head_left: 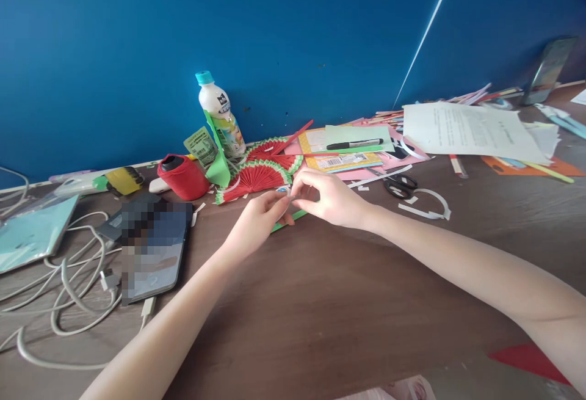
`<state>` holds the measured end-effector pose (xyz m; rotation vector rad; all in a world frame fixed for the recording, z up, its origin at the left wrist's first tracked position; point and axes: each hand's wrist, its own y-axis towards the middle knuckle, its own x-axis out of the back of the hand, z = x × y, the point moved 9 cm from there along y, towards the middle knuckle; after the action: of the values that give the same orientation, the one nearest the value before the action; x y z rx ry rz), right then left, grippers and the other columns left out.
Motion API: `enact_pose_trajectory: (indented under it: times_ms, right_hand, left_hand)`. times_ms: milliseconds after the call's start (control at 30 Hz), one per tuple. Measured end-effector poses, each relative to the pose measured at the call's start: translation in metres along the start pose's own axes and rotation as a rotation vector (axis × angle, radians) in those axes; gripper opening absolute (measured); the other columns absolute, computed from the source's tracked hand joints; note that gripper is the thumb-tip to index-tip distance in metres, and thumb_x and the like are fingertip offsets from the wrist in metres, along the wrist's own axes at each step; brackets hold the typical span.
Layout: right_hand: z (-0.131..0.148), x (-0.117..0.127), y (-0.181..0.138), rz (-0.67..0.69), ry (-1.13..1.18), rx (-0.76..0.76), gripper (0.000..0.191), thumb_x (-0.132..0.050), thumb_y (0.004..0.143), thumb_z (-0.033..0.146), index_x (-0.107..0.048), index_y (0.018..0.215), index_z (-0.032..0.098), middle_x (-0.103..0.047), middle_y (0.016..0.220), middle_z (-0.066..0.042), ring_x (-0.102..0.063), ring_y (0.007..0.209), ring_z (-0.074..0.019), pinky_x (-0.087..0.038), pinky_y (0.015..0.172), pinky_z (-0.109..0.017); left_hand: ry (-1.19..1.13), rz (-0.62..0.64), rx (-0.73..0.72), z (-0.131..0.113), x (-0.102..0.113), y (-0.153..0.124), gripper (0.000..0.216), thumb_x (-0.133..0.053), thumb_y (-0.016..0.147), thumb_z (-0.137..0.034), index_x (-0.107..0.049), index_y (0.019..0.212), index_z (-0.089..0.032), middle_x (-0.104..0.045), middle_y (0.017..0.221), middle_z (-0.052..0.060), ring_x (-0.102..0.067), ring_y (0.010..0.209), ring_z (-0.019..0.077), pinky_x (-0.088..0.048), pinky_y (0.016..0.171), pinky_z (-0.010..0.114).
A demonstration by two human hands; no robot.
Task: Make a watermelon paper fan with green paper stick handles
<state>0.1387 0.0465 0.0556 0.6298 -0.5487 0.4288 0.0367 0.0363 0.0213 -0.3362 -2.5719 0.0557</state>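
Note:
My left hand (267,209) is closed round a small roll of tape (284,190), whose white and blue edge shows above the fingers. Close against it, my right hand (327,195) pinches with thumb and forefinger at the roll's side. What lies between those fingertips is too small to make out. A green paper strip (296,218) lies on the table just under both hands. Right behind them are red folded paper fans (259,179) with green and white edges.
Scissors (400,185) and curled white strips (439,204) lie to the right. A bottle (220,110), a red roll (183,177), a tablet (160,259) and tangled white cables (64,284) stand or lie left. Printed paper (471,131) and a black pen (354,143) lie along the blue wall.

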Motion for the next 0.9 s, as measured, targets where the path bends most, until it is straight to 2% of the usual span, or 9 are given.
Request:
enact_pose_trajectory:
  times_ms: [100,267,400,533,767,900]
  right_hand:
    - [-0.008,0.004,0.002,-0.015,0.048,-0.057,0.005,-0.055,0.078,0.018,-0.051,0.074,0.017,-0.055,0.077,-0.001,-0.053,0.069,-0.0114,-0.044,0.063,-0.027]
    - [-0.018,0.019,0.005,-0.074,0.084,-0.119,0.011,-0.057,0.077,0.024,-0.05,0.071,0.018,-0.057,0.074,0.0,-0.054,0.068,-0.0129,-0.044,0.062,-0.029]
    - [-0.021,0.031,0.006,-0.101,0.103,-0.15,0.01,-0.058,0.076,0.023,-0.051,0.07,0.018,-0.059,0.074,0.0,-0.058,0.07,-0.0139,-0.046,0.065,-0.03]
    - [-0.023,0.041,0.006,-0.14,0.172,-0.196,0.011,-0.06,0.076,0.025,-0.052,0.072,0.018,-0.061,0.075,-0.002,-0.06,0.069,-0.0156,-0.048,0.062,-0.032]
    - [-0.017,0.054,0.008,-0.177,0.236,-0.132,0.018,-0.065,0.074,0.03,-0.053,0.071,0.017,-0.065,0.082,-0.005,-0.062,0.077,-0.0173,-0.049,0.072,-0.035]
    - [-0.016,0.056,0.009,-0.164,0.314,-0.126,0.018,-0.066,0.074,0.028,-0.052,0.07,0.017,-0.067,0.086,-0.006,-0.064,0.082,-0.0186,-0.05,0.071,-0.034]
  left_hand:
    - [0.064,0.039,-0.023,0.0,-0.005,-0.001,0.035,-0.036,0.085,-0.046,-0.057,0.076,-0.018,-0.064,0.068,-0.001,-0.054,0.071,0.014,-0.039,0.071,0.025]
    - [0.071,0.06,-0.022,0.006,-0.008,0.001,0.034,-0.038,0.084,-0.046,-0.059,0.086,-0.02,-0.066,0.068,-0.001,-0.058,0.076,0.0164,-0.04,0.077,0.027]
    - [0.095,0.033,-0.014,0.008,-0.004,0.002,0.033,-0.038,0.082,-0.043,-0.06,0.088,-0.019,-0.064,0.066,0.0,-0.058,0.073,0.0172,-0.041,0.071,0.028]
    - [0.099,0.022,-0.015,0.008,-0.001,0.003,0.031,-0.037,0.081,-0.039,-0.06,0.087,-0.019,-0.059,0.061,-0.001,-0.055,0.069,0.0162,-0.04,0.067,0.027]
    - [0.094,0.005,-0.006,0.011,0.004,0.006,0.025,-0.034,0.078,-0.027,-0.057,0.082,-0.02,-0.053,0.056,-0.004,-0.049,0.061,0.0145,-0.036,0.062,0.025]
    - [0.112,-0.009,-0.001,0.007,0.007,0.005,0.023,-0.034,0.077,-0.024,-0.056,0.077,-0.019,-0.045,0.054,-0.005,-0.043,0.055,0.0123,-0.032,0.055,0.024]
